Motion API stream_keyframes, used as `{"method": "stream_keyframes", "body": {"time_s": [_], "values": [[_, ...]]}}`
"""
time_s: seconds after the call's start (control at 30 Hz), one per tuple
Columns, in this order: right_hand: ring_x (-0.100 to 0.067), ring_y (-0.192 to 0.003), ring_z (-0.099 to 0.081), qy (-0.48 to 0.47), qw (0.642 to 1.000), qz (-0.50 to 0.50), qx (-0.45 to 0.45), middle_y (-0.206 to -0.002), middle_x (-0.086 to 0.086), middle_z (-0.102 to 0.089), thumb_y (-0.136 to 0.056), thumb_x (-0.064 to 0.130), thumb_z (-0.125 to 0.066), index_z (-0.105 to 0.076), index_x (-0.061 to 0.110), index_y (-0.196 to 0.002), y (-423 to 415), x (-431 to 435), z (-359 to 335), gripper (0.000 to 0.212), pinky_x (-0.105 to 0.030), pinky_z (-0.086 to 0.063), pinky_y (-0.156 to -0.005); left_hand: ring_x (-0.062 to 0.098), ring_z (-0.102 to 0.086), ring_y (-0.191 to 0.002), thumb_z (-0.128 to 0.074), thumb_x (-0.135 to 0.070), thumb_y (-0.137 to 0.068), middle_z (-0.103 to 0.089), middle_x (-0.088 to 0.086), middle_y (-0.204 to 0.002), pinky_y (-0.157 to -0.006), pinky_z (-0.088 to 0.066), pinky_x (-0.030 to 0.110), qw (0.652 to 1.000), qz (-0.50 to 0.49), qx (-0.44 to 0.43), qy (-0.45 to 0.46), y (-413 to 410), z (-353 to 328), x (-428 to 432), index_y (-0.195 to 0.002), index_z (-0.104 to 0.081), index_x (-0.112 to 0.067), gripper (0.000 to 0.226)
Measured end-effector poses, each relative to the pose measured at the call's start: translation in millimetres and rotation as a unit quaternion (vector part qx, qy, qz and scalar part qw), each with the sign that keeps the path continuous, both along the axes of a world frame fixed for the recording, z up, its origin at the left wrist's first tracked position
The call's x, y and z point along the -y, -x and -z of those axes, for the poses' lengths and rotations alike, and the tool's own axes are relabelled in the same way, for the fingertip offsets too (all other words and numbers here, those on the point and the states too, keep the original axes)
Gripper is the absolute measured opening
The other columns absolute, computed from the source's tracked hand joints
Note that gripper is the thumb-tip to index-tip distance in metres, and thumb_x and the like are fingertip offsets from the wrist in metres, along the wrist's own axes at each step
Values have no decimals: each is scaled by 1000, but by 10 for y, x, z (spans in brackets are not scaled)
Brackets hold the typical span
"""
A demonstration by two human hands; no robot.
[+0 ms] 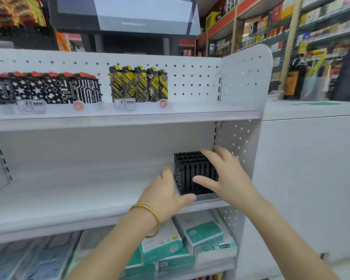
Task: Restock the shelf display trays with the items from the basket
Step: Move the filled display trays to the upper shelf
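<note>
Both hands, left hand [166, 197] and right hand [226, 176], spread-fingered, flank black tray [190, 170] (contents blurred).

Middle shelf [69, 201] of a white display unit: a black slotted tray [192, 171] at its right end, flanked by an open left hand [166, 197] and open right hand [228, 176], apparently touching its sides; patterned lighters [137, 84] stand on the shelf above

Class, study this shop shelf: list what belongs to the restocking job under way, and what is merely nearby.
Part of the job:
- black display tray on the middle shelf
- left hand and right hand, open beside the tray

Merely nearby:
- yellow-and-black lighters
- black-and-white patterned lighters
- teal-and-white boxes below
- bottle on the counter
</note>
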State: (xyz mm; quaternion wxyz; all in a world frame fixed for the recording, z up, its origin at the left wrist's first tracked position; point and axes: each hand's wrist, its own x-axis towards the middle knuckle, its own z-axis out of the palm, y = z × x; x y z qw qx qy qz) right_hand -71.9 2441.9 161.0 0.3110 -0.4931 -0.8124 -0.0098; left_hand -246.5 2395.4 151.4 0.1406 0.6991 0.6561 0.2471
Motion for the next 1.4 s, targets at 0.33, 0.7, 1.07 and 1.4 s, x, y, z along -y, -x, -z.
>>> {"method": "stream_keyframes", "body": {"time_s": [0.33,0.7,1.07,1.4], "values": [[-14,-124,-42,10,993,-46,-107,-137,5,-41,-77,47,-69,-49,29,-133,80,-282,138,63,-20,-31,-98,23,-44,-113,-42,-50,-90,-57,5,-117,-94,-33,35,994,-25,-102,-32,-203,120,-157,-147,-2,-19,77],[-11,-124,-41,-19,986,-43,-159,-135,5,-45,-75,42,-72,-56,27,-127,156,-234,66,56,-15,-28,-94,20,-44,-108,-55,-45,-84,-56,1,-108,-94,-41,33,995,-28,27,-93,-171,137,-132,-146,-7,-33,79],[10,-112,-31,-80,979,-58,-178,-127,15,-40,-73,37,-74,-58,30,-124,178,344,-283,54,6,-18,-89,11,-55,-99,-61,-30,-87,-57,-9,-122,-86,-46,23,982,10,105,-156,-147,-128,440,-148,7,-38,92],[12,-91,-35,-116,973,-63,-191,-117,15,-46,-71,46,-70,-59,33,-120,84,1193,-897,52,10,-23,-81,-5,-59,-88,-64,-29,-85,-60,-22,-102,-70,-46,7,977,65,113,-166,-110,-830,1329,-134,-20,-49,69]]}}
